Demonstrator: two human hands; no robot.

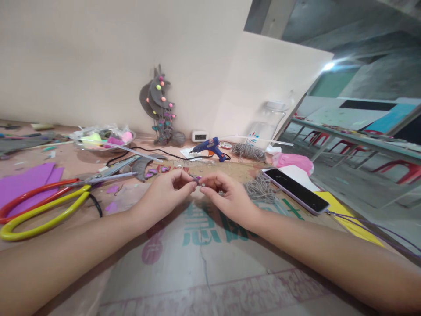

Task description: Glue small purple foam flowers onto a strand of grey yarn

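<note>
Red-and-yellow-handled scissors [86,189] lie at left. Left hand [169,188], just left of center, has thumb and index pinched on a small dark piece [197,179] mid-frame; right hand [228,195] pinches its other side, phone [296,191] at right.

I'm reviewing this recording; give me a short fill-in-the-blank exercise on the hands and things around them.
The left hand and right hand pinch a small piece; the phone lies nearer the ____ hand.
The scissors have one red handle and one ____ handle.
The glue gun has a ____ body.
The sheets by the scissors are ____.

Missing words: right; yellow; blue; purple.
</note>
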